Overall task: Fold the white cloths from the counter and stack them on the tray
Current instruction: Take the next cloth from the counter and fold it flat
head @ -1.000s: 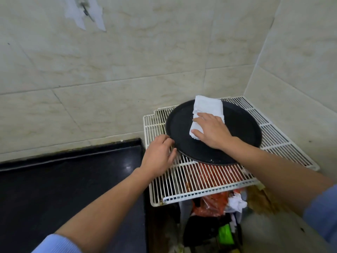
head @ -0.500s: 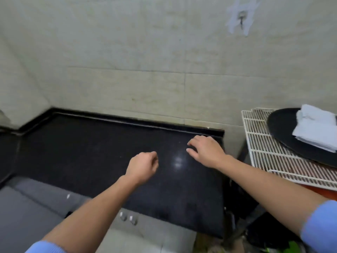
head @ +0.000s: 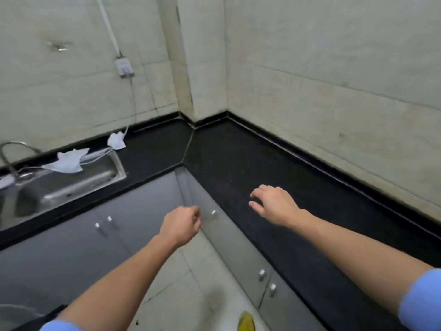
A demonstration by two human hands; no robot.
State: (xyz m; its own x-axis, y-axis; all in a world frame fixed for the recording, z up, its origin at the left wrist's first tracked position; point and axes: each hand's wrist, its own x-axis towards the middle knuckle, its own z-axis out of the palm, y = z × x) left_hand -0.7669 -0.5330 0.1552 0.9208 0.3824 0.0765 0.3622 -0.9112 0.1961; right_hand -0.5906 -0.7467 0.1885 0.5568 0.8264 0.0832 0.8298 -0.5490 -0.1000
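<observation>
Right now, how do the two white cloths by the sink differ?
Size: the larger cloth covers clearly more area than the smaller cloth.
Pose: the larger cloth lies spread and fairly flat; the smaller cloth is bunched into a little heap.
Place: the larger cloth sits along the back rim of the sink; the smaller cloth lies past the sink's corner, close to the wall.
Both are white, unfolded and on the black counter.

The black table [head: 238, 158] lies open through the corner; walls [head: 334, 91] close its back edge; white cloths [head: 68, 161] crowd the sink [head: 71, 187] rim.
</observation>
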